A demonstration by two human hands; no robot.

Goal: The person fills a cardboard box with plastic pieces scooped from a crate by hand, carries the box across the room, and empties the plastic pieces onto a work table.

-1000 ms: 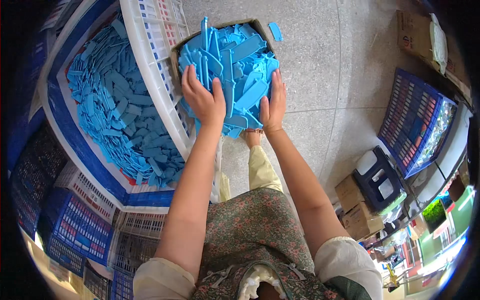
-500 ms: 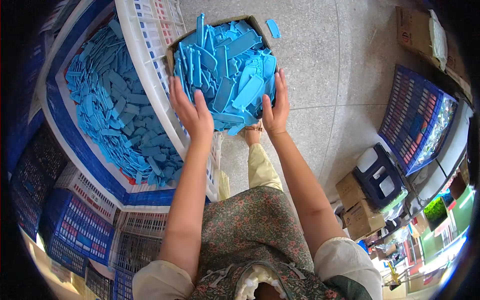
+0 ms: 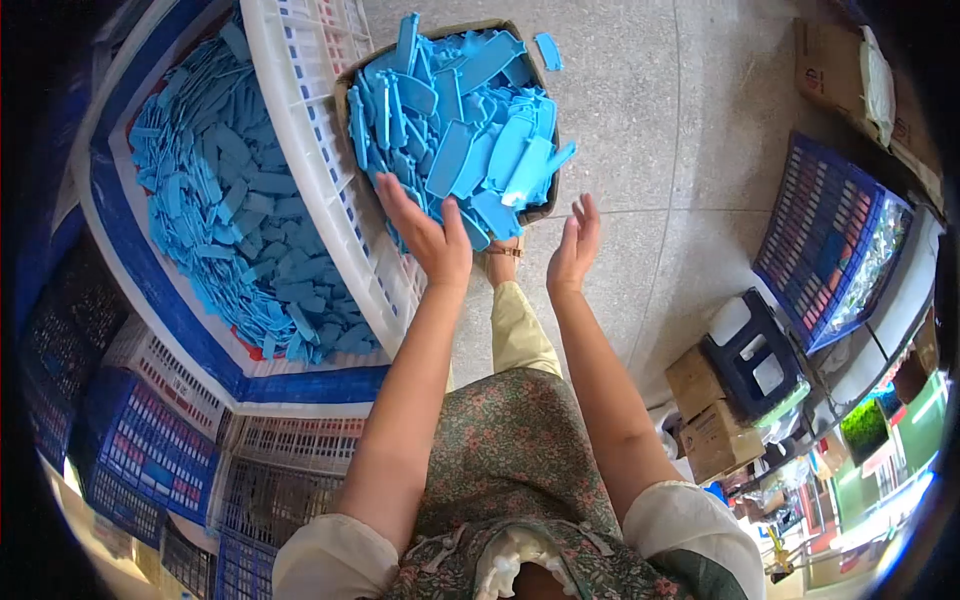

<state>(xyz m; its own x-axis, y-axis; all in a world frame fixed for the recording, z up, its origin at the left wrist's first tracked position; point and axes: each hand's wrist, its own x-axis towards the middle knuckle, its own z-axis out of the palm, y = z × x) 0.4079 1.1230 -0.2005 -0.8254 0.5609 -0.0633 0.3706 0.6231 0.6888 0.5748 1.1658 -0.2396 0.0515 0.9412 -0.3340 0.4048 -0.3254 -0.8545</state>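
Note:
A cardboard box [image 3: 341, 108] heaped with flat blue plastic pieces [image 3: 455, 158] is at the top middle, beside a white crate. My left hand [image 3: 428, 232] is at the heap's lower left edge, fingers apart and nothing gripped; whether it touches the pieces is unclear. Off the box's lower right corner, my right hand [image 3: 574, 247] is over the floor, open and holding nothing. One loose blue piece [image 3: 548, 51] lies on the floor just right of the box.
A large bin [image 3: 185, 345] of similar blue pieces fills the left, next to the white crate wall [image 3: 310, 130]. Blue crates [image 3: 165, 440] are at lower left. On the right are a blue basket [image 3: 815, 240], a dark stool [image 3: 755, 355] and cardboard boxes [image 3: 718, 440].
Both hands have moved back toward me from the box's sides, the right one now clear of it. Pieces in the heap have shifted, with one jutting out at the right.

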